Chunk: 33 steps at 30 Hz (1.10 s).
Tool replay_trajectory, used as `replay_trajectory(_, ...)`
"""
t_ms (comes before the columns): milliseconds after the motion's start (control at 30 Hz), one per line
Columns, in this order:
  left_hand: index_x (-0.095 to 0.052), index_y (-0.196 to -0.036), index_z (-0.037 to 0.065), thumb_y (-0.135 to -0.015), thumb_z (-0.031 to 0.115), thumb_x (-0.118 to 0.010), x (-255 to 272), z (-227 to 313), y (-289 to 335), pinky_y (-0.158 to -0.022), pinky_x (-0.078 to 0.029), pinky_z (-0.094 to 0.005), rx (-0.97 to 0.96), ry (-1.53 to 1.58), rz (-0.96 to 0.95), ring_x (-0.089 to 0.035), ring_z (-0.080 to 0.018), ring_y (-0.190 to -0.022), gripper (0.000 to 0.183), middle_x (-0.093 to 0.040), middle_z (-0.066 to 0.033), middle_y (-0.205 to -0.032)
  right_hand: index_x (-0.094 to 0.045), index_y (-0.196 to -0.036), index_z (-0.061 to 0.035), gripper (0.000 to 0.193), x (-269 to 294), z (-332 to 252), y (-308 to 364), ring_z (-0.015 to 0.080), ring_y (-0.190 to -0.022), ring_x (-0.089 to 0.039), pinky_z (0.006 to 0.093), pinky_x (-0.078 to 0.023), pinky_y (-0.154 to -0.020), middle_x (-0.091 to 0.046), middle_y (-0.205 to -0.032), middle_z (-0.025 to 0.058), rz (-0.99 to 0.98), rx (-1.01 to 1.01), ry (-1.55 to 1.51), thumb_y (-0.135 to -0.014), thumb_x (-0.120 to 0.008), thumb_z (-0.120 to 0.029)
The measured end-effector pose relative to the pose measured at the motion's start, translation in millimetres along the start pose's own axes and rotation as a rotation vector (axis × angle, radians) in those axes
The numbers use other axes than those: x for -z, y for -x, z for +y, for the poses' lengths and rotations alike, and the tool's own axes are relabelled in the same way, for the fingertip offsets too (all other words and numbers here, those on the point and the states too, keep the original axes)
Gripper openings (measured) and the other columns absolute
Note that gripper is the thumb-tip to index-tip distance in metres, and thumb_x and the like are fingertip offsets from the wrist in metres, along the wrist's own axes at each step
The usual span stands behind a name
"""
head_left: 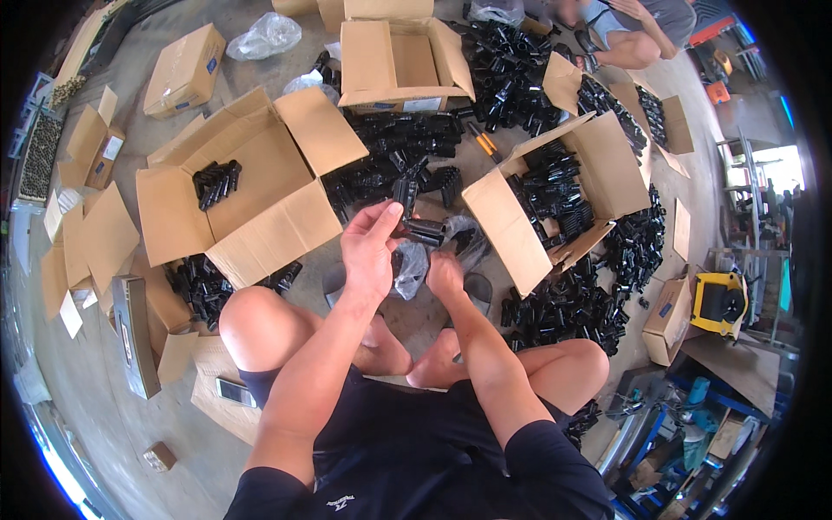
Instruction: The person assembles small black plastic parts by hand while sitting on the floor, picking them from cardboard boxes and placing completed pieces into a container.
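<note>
My left hand [371,247] is raised between my knees, thumb and fingers closed on a black tubular plastic part [425,230]. Another black part [405,192] stands upright just beyond the thumb; whether it is in the same grip, I cannot tell. Close by on the right, my right hand [445,275] is closed with its knuckles up, slightly below the first part's end. Whatever its fingers hold is hidden. Below and between the hands, a clear plastic bag [410,269] lies near my feet.
An open carton [251,173] with a few black parts stands left; another carton [494,217], well filled, stands right. Heaps of black parts [572,316] surround me. A third open carton [407,61] is ahead. A phone [235,393] lies left on cardboard. Another person [637,39] sits far right.
</note>
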<state>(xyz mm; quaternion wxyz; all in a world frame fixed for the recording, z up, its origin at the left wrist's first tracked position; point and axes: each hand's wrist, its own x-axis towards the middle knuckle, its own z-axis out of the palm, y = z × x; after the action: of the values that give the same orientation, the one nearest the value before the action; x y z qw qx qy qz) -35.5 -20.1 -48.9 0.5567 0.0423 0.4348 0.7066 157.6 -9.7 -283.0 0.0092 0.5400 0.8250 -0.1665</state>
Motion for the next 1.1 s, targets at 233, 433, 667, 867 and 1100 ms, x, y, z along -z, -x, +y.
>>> replay_trajectory(233, -0.067, -0.100, 0.004, -0.094, 0.012, -0.072, -1.3, -2.4, 3.2, -0.077, -0.060, -0.0354, -0.005, 0.006, -0.022, -0.073, -0.0222, -0.088, 0.011, -0.074, -0.0133, -0.099, -0.064, -0.094, -0.0019, 0.017, -5.8, 1.0, 2.6, 0.0418, -0.094, -0.065, 0.0502, -0.052, -0.085, -0.068, -0.094, 0.0219, 0.093, -0.003, -0.194, -0.078, -0.061, -0.004)
replay_trajectory(433, -0.066, -0.100, 0.004, -0.094, 0.011, -0.071, -6.7, -9.3, -1.3, -0.073, -0.060, -0.0343, 0.010, 0.002, -0.034, -0.073, -0.0220, -0.086, 0.010, -0.074, -0.0125, -0.098, -0.065, -0.100, -0.0022, 0.020, 5.8, 7.7, 10.1, 0.0399, -0.105, -0.064, 0.0463, -0.051, -0.094, -0.068, -0.104, 0.0219, -0.034, -0.017, -0.121, -0.081, -0.061, -0.009)
replay_trajectory(667, -0.065, -0.100, 0.003, -0.095, 0.010, -0.070, -8.9, -5.0, -1.9, -0.072, -0.061, -0.0337, -0.018, 0.032, -0.039, -0.073, -0.0229, -0.085, 0.010, -0.073, -0.0145, -0.097, -0.069, -0.096, -0.0025, 0.016, -9.2, 24.1, 14.4, 0.0395, -0.105, -0.064, 0.0468, -0.052, -0.092, -0.067, -0.104, 0.0221, -0.010, -0.038, -0.111, -0.083, -0.060, -0.008)
replay_trajectory(867, -0.067, -0.101, 0.006, -0.093, 0.012, -0.073, -1.5, -7.2, -4.6, -0.069, -0.059, -0.0311, -0.011, -0.030, -0.024, -0.072, -0.0178, -0.082, 0.011, -0.074, -0.0101, -0.095, -0.067, -0.089, -0.0029, 0.008, 34.1, 11.3, 18.9, 0.0406, -0.087, -0.067, 0.0499, -0.054, -0.080, -0.068, -0.086, 0.0211, 0.203, -0.043, -0.280, -0.082, -0.065, -0.007)
replay_trajectory(1100, -0.068, -0.103, 0.004, -0.094, 0.012, -0.072, -1.2, -17.9, 3.6, -0.072, -0.059, -0.0316, -0.002, -0.076, -0.041, -0.071, -0.0157, -0.082, 0.013, -0.074, -0.0075, -0.093, -0.070, -0.097, 0.0003, 0.014, 181.6, -8.2, -2.5, 0.0416, -0.089, -0.067, 0.0481, -0.054, -0.081, -0.070, -0.092, 0.0222, 0.405, 0.159, -0.438, -0.089, -0.062, -0.009)
